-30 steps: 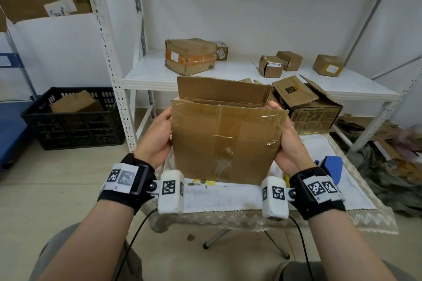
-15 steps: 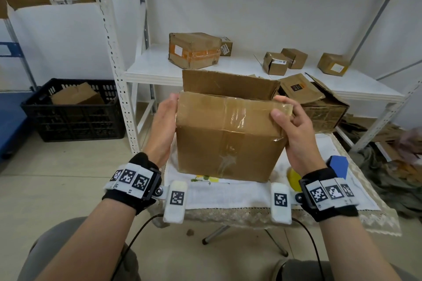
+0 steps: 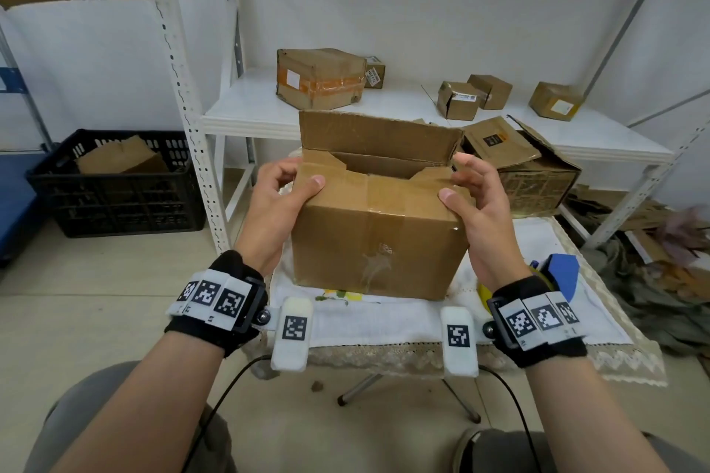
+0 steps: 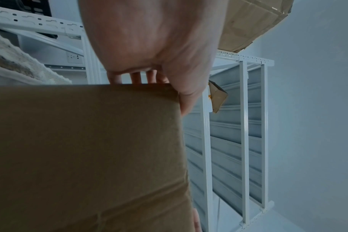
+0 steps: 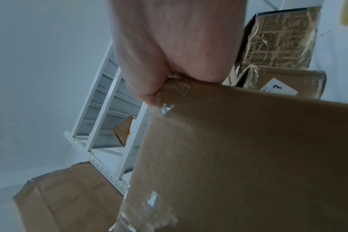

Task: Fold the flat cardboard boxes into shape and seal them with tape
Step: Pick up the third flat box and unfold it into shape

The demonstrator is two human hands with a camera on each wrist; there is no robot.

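A brown cardboard box [image 3: 378, 238] with old clear tape down its front stands on the small cloth-covered table [image 3: 384, 323]. Its far flap stands upright and the near flap is folded down over the top, with a torn gap at the middle. My left hand [image 3: 286, 190] grips the box's upper left corner, thumb on the near flap, fingers curled behind. My right hand [image 3: 466, 190] grips the upper right corner the same way. The left wrist view shows the box's side [image 4: 85, 153] close up, and the right wrist view shows the box [image 5: 238, 164] with shiny tape.
A blue tape dispenser [image 3: 561, 275] lies on the table at my right wrist. An open printed box [image 3: 526, 169] sits behind. The white shelf [image 3: 384, 107] carries several taped boxes. A black crate [image 3: 115, 184] stands on the floor at left.
The box was tipped from face-on to upright and lowered. Both hands slid from its sides to the top corners, and the near flap now folds down over the opening.
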